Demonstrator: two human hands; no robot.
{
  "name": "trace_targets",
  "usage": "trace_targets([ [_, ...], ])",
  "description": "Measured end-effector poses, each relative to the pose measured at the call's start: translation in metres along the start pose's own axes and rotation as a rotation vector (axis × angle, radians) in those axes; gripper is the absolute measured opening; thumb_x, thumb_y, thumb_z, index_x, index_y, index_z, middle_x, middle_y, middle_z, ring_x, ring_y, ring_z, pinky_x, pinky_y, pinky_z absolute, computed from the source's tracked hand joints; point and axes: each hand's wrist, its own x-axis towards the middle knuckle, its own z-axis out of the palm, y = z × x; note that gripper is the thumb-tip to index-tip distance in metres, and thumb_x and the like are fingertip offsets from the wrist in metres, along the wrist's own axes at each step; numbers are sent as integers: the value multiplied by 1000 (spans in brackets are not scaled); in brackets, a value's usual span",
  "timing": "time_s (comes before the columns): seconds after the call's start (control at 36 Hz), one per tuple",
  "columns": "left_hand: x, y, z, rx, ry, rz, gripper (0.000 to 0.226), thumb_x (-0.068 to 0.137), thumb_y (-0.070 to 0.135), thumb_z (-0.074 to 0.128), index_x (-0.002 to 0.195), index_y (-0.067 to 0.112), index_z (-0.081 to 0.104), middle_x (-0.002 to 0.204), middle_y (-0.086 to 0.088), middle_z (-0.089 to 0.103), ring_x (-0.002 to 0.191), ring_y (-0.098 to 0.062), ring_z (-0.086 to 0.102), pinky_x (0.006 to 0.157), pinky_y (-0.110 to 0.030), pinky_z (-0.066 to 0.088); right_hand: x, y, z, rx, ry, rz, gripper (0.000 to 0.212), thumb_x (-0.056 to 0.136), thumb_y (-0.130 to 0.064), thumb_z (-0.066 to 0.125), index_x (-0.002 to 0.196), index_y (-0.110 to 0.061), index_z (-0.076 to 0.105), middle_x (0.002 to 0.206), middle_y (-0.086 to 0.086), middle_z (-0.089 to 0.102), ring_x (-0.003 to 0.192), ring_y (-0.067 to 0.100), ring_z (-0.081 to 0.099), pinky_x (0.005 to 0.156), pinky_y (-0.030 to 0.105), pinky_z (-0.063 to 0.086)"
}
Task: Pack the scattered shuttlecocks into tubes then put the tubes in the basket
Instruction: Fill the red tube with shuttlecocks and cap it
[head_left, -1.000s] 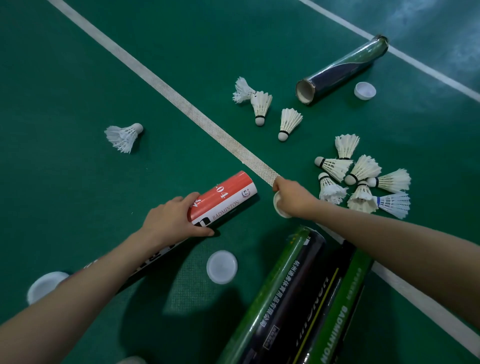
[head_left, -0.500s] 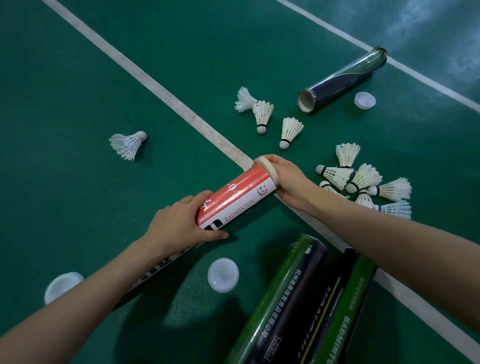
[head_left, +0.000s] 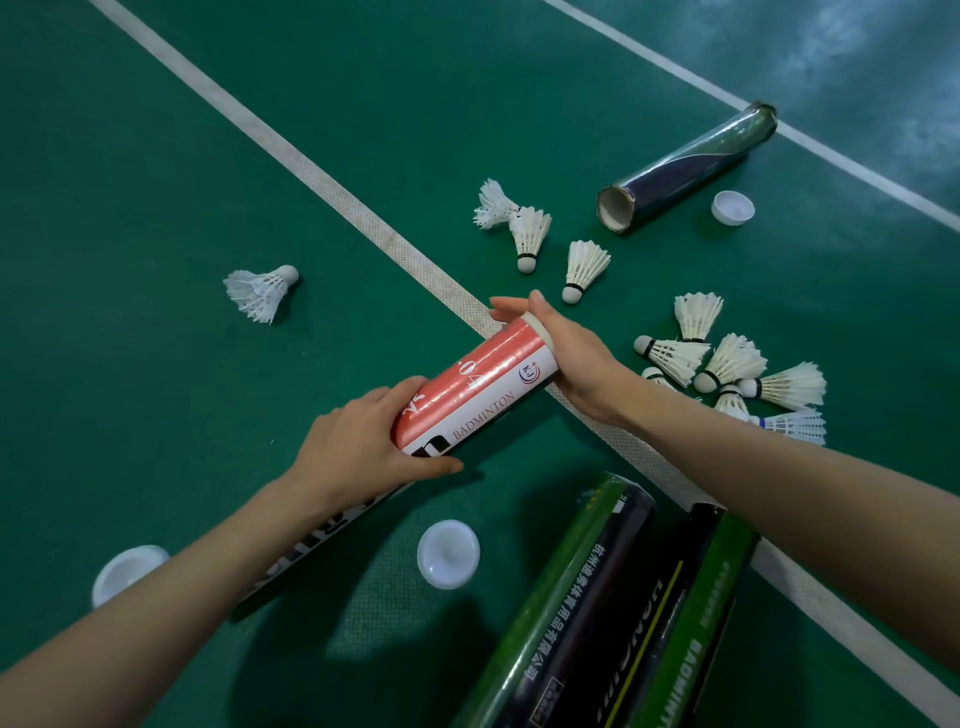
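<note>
Left hand (head_left: 358, 447) gripping red tube (head_left: 483, 379), white caps (head_left: 448, 554), shuttlecocks (head_left: 732, 358) nearby

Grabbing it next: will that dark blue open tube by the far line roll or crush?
The dark blue tube lies on its side on flat floor, so a sideways nudge likely rolls it. Its open mouth shows a thin wall, so probably light and dentable. The glossy wrap may be slippery.
</note>
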Motion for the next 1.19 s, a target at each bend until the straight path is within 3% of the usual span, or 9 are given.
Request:
trace_targets([
  [0.11,-1,1,-2,29,41,21,95,54,89,46,135,43,34,110,18,59,91,-9,56,72,-27,45,0,-2,1,-40,-1,1,39,103,-46,22,111,-43,60,127,-11,58,119,15,55,111,44,36],
  [0.25,0,1,-5,89,64,31,92,53,88,44,133,44,36,108,18,61,93,-11,59,70,-27,44,-1,2,0,-27,-10,-12,40,104,-39,22,125,-30,55,132,-2,55,107,15,59,102,35,42],
  [0.42,4,3,-7,156,73,28,91,54,86,46,134,43,36,106,16,61,92,-12,60,69,-27,45,2,0,1,-56,6,10,31,102,-33,29,109,-35,59,118,3,62,102,28,62,90,37,44],
  [0.56,4,6,-8,163,89,22,92,56,84,46,137,40,36,108,15,61,93,-12,60,69,-26,45,6,-4,0,-70,25,20,33,101,-28,29,104,-33,62,108,3,65,92,25,63,85,36,47],
  [0.78,5,8,-7,171,119,5,88,59,84,55,133,41,37,105,14,62,90,-15,61,66,-27,44,7,-10,2,-158,4,52,38,101,-29,27,118,-22,61,107,5,64,85,20,63,76,32,49],
  [0.86,6,7,-9,199,128,4,90,56,84,48,134,41,36,104,13,62,88,-16,62,66,-27,44,7,-11,3,-114,-6,76,37,103,-32,28,123,-25,58,115,3,63,95,21,63,86,34,50],
  [0.97,9,7,-14,262,118,38,95,55,84,46,139,42,33,105,10,62,89,-18,62,65,-27,42,9,-5,1,-106,-74,163,47,99,-55,28,134,-30,47,132,5,56,119,28,56,109,49,36],
  [1.11,14,14,-19,366,93,71,95,65,79,59,145,40,26,109,5,61,93,-21,63,66,-29,41,10,4,-4,37,-44,285,55,97,-57,32,125,-14,53,102,12,66,82,21,62,76,34,50],
  [1.19,19,20,-12,375,40,52,91,65,80,57,142,39,29,110,5,61,95,-21,62,71,-29,45,16,11,-7,110,44,330,62,96,-60,32,123,-12,58,83,8,65,73,19,62,73,32,48],
])
